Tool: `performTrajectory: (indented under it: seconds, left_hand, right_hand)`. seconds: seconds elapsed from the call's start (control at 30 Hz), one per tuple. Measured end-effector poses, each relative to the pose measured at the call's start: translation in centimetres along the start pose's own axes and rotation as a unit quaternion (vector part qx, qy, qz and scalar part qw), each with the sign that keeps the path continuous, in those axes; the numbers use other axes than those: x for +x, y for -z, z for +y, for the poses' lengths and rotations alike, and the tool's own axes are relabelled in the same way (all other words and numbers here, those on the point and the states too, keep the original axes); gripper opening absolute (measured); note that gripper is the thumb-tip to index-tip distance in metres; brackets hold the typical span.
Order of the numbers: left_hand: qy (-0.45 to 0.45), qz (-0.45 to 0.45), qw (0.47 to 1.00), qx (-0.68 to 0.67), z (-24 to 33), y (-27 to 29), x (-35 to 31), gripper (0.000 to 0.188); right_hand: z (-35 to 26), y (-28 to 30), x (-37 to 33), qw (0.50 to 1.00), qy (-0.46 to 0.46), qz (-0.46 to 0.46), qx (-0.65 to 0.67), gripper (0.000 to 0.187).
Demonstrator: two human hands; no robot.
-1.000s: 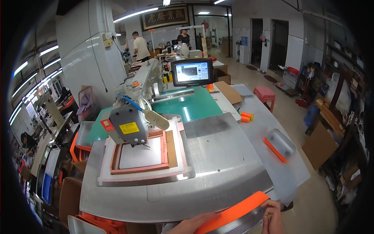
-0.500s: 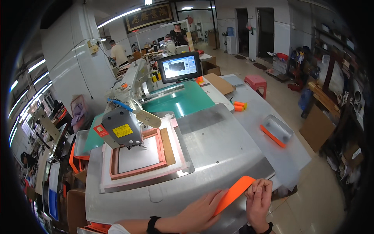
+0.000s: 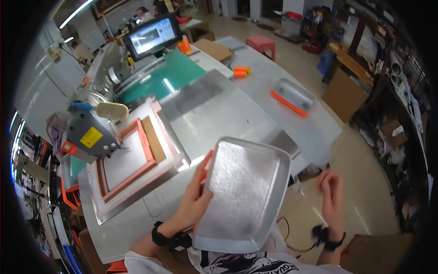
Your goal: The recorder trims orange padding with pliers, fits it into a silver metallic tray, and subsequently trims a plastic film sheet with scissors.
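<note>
My left hand point(image 3: 194, 203) grips the left side of a shallow rectangular tray point(image 3: 244, 192), with the thumb over its rim. Its inside is shiny silver-grey, and a bit of orange outer wall shows by the fingers. The tray is tilted up in front of my body, open side facing me. To its right, apart from it, my right hand point(image 3: 330, 192) is raised with its fingers curled together; what they hold, if anything, I cannot make out. A similar tray point(image 3: 294, 95), grey inside and orange outside, lies on the side table.
On the left a sewing machine head point(image 3: 93, 132) hangs over a reddish frame point(image 3: 130, 180) on the metal worktop point(image 3: 210, 107). Behind stands a lit screen point(image 3: 153, 36). Orange thread spools point(image 3: 240, 72) lie near a cardboard piece point(image 3: 213, 49). A red stool point(image 3: 261, 44) stands on the floor.
The orange piece seen edge-on between both hands has turned to show its silver inside. My right hand has let go and moved right. The view has swung down and to the right.
</note>
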State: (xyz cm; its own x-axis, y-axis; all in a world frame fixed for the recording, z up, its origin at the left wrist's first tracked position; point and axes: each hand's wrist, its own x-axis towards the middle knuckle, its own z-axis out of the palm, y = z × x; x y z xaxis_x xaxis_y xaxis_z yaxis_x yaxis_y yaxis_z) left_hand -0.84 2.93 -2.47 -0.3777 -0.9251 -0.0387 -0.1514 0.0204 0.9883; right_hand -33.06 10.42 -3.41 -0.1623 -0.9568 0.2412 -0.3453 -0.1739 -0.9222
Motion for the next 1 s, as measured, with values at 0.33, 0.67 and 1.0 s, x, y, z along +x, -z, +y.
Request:
performTrajectory:
  seconds: [0.33,0.67,1.0]
  left_hand:
    - [-0.081,0.068,0.991,0.077,1.5,-1.0,-0.8,0.084]
    - [-0.073,0.07,0.993,0.055,0.1,-1.5,-1.4,0.083]
    - [-0.017,0.111,0.994,-0.01,-0.4,-1.4,-1.1,0.081]
  right_hand:
    - [-2.6,-5.5,4.0,0.928,0.123,0.008,-0.352,0.039]
    - [0.2,-7.7,4.2,0.955,0.133,0.001,-0.265,0.019]
    - [1.2,1.7,2.1,0.946,0.002,0.176,-0.271,0.012]
